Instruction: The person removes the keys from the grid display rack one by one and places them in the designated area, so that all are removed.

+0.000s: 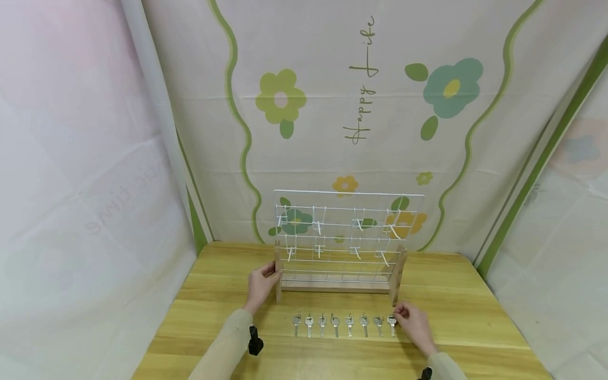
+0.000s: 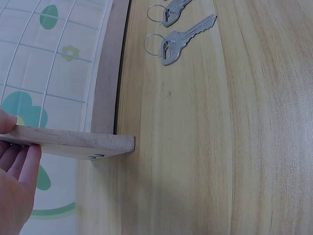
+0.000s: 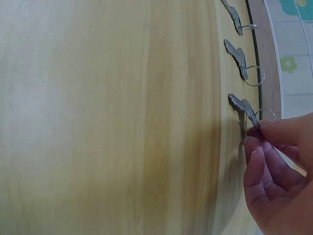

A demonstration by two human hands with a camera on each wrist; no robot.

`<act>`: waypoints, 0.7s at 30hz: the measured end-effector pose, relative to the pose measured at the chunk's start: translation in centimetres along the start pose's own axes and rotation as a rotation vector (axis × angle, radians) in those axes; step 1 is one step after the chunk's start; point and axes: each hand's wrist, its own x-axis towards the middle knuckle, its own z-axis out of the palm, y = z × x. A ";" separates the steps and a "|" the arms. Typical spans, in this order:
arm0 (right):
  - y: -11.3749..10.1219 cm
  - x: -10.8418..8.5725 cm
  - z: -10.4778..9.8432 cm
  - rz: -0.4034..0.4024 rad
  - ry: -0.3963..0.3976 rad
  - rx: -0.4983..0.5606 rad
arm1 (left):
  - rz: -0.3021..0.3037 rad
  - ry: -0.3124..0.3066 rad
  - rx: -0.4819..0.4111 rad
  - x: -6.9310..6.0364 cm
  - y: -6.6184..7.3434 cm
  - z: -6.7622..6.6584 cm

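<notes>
A white wire grid rack (image 1: 349, 196) with several hooks stands in a wooden base (image 1: 334, 287) at the back of the table. My left hand (image 1: 262, 285) grips its left wooden upright (image 2: 73, 142), thumb on one face and fingers on the other. In front of the rack lies a row of silver keys (image 1: 350, 322), each with a small ring. At the row's right end my right hand (image 1: 414, 323) pinches the head of the last key (image 3: 243, 108) between thumb and forefinger. That key looks slightly tilted up, its ring (image 3: 265, 113) beside the thumb.
The wooden table (image 1: 332, 359) spreads under everything. Behind the rack hangs a pale cloth (image 1: 313, 153) with printed flowers, and further cloth walls close in both sides. No keys are seen on the rack's hooks (image 1: 357, 253).
</notes>
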 end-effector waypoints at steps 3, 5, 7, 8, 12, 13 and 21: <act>0.0 0.0 0.0 -0.001 -0.001 -0.006 | -0.008 0.005 -0.001 0.1 0.0 0.0; 0.0 0.0 0.0 -0.002 -0.002 -0.011 | -0.008 0.005 0.002 0.2 0.0 0.0; -0.1 0.0 -0.1 -0.004 -0.005 -0.017 | -0.010 0.005 0.002 0.2 0.0 0.0; -0.1 0.0 -0.1 -0.005 -0.005 -0.020 | -0.008 0.004 0.003 0.2 0.0 0.0; -0.1 0.1 0.0 -0.015 -0.007 -0.030 | 0.002 0.004 0.003 0.2 0.1 -0.1; -0.1 0.1 0.0 -0.016 -0.006 -0.033 | 0.004 0.002 0.001 0.2 0.1 -0.1; 0.1 0.1 0.2 -0.035 -0.007 -0.058 | 0.004 0.004 -0.003 -0.1 0.3 -0.3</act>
